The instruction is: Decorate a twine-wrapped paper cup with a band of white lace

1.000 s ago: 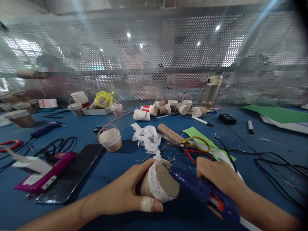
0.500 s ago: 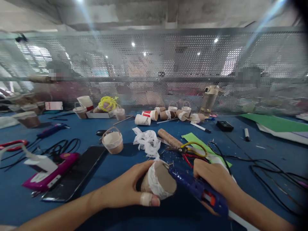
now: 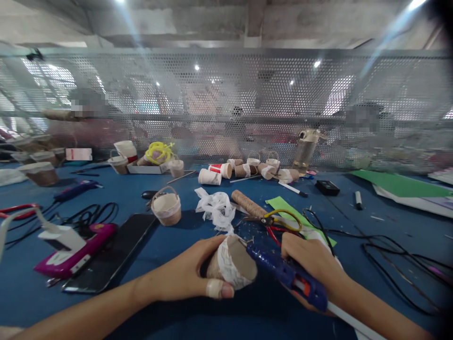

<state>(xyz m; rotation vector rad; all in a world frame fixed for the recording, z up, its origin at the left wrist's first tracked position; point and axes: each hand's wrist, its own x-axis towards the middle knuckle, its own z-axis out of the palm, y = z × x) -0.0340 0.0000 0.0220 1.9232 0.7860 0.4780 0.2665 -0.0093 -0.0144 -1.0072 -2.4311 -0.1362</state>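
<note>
Low at the centre, my left hand [image 3: 198, 269] is wrapped round a small brown paper cup [image 3: 246, 259], tilted with its flat base toward me. White lace ribbon [image 3: 228, 267] circles the cup, and a loose white heap of it [image 3: 216, 210] lies just behind. A bandage covers my left thumb. My right hand [image 3: 311, 257] grips a blue hot glue gun [image 3: 286, 274], whose nozzle is at the cup's upper rim by the ribbon. A white glue stick [image 3: 354, 321] sticks out of the gun's back end.
Yellow-handled scissors [image 3: 283, 219], a twine roll [image 3: 249, 204] and green paper [image 3: 288, 211] lie behind my right hand. A finished little bucket [image 3: 166, 208], a phone [image 3: 113, 252] and a magenta power strip [image 3: 76, 252] are at left. Black cables [image 3: 392, 257] run at right; several cups line the mesh divider [image 3: 226, 108].
Both hands stay in nearly the same pose, with the glue gun still at the cup's edge. The cup and gun have shifted very slightly left; the camera view has moved a little.
</note>
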